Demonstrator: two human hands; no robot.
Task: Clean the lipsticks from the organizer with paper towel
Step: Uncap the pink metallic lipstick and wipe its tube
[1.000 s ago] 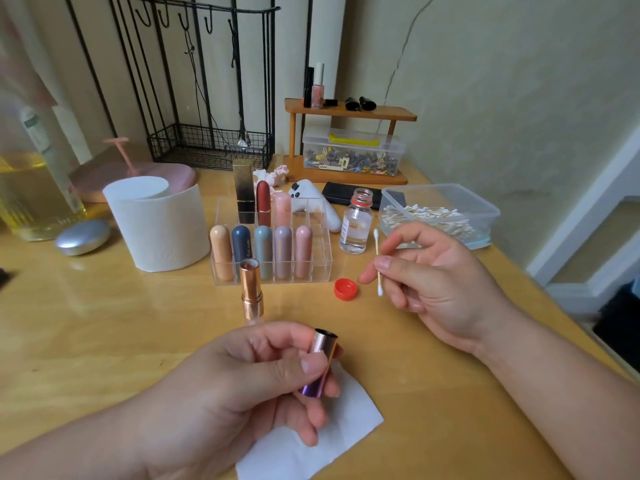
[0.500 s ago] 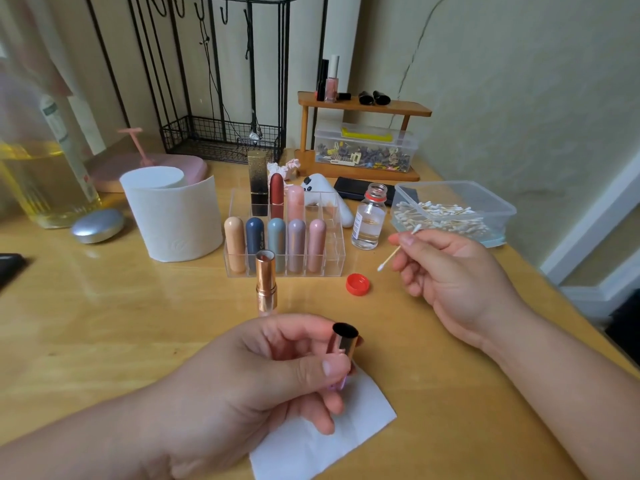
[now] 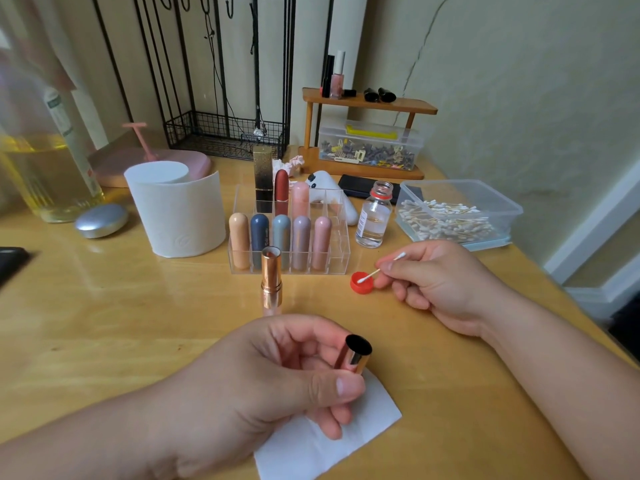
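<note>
Near the front edge of the desk (image 3: 104, 323), the left hand (image 3: 277, 375) pinches a gold lipstick cap (image 3: 355, 355) above a piece of paper towel (image 3: 329, 441). The right hand (image 3: 440, 282) pinches a cotton swab (image 3: 379, 270), its tip inside a red bottle cap (image 3: 362, 283). An uncapped lipstick (image 3: 271, 275) stands upright just before the clear organizer (image 3: 341, 237).
</note>
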